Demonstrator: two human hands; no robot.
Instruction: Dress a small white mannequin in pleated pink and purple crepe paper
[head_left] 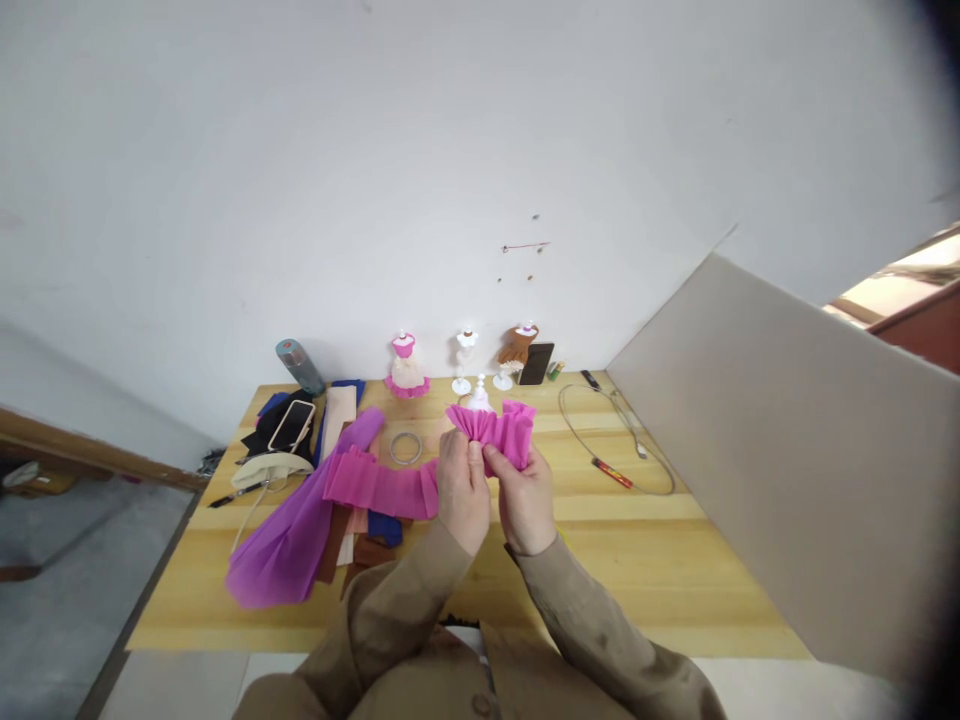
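A bright pink, pleated strip of thin crinkled material (514, 432) is above the middle of the pale wooden table (645, 570), just in front of a small white mannequin form (479, 392) that it partly hides. The left hand (463, 492) pinches the bunched pleats between thumb and fingers; the right hand (528, 498) grips them just beside it, the 2 thumbs near each other.

Left of the left hand, a flatter bright pink length (382, 487) runs behind that hand, which hides whether the 2 pieces join. Its far end lies over a long purple translucent sheet (289, 550). Behind it lies a thin silver metal ring (406, 463).

Near the wall stand 3 more small forms: a pink-and-cream dressed form (409, 372), a bare white form (466, 352) and a brown-dressed form (514, 347), with a black rectangular phone (538, 364) upright beside the last.
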